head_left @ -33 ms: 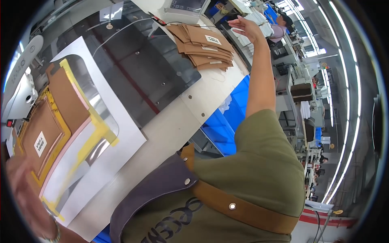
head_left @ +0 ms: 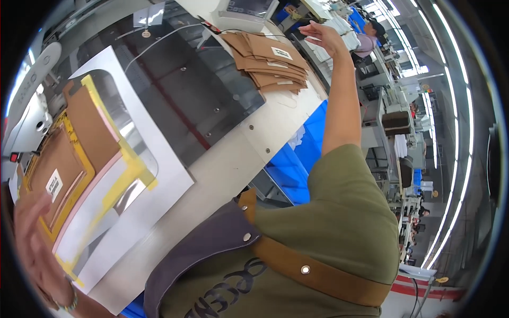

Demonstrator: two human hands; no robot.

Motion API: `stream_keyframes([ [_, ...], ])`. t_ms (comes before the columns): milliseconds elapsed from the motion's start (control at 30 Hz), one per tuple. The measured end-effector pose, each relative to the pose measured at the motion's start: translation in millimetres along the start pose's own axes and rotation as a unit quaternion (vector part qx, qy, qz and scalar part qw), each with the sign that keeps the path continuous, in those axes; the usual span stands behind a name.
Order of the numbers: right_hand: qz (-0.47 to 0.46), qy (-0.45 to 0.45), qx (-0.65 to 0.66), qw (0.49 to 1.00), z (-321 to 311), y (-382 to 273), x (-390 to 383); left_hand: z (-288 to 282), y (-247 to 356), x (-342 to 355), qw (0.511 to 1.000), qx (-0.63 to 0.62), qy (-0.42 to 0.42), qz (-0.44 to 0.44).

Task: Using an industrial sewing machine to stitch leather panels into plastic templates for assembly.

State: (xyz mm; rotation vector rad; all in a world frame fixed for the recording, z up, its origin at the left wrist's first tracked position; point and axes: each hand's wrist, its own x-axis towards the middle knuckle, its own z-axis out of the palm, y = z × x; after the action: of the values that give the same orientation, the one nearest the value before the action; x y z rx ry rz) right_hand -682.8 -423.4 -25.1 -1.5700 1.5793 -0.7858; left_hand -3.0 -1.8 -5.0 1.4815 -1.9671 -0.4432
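The left hand (head_left: 40, 238) is held beside the brown panel (head_left: 61, 159) in the taped white template (head_left: 169, 168); handling of the panel seems under way.
Whether its blurred grip is closed cannot be told; steady support at the panel's edge is probably called for next. The right hand (head_left: 322, 40) is stretched out, seemingly empty, fingers loosely apart, beyond stacked brown pieces (head_left: 265, 47) on the table (head_left: 228, 156).

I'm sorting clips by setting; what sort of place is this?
Probably a sewing factory: a white machine head, stacked brown pieces, and workstations under long strip lights.
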Motion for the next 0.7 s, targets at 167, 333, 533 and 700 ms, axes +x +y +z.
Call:
stream_keyframes([
  [167, -0.088, -0.024, -0.052, 0.994, 36.0, -25.6, 4.1, 37.8, -21.8, -11.9, 0.993, 0.024, -0.031, -0.109],
  [333, -0.077, 0.085, -0.090, 0.989, 31.2, -10.5, 26.1, 37.9, -39.3, -31.8, 0.987, 0.052, -0.039, -0.148],
  [533, 0.041, 0.205, 0.007, 0.978, -0.8, 42.0, 41.9, 31.0, -51.7, -48.9, 0.980, 0.043, -0.020, -0.193],
  [700, 0.144, 0.158, 0.071, 0.974, -19.3, 66.5, 38.0, 30.0, -62.8, -48.7, 0.980, 0.045, -0.018, -0.192],
])
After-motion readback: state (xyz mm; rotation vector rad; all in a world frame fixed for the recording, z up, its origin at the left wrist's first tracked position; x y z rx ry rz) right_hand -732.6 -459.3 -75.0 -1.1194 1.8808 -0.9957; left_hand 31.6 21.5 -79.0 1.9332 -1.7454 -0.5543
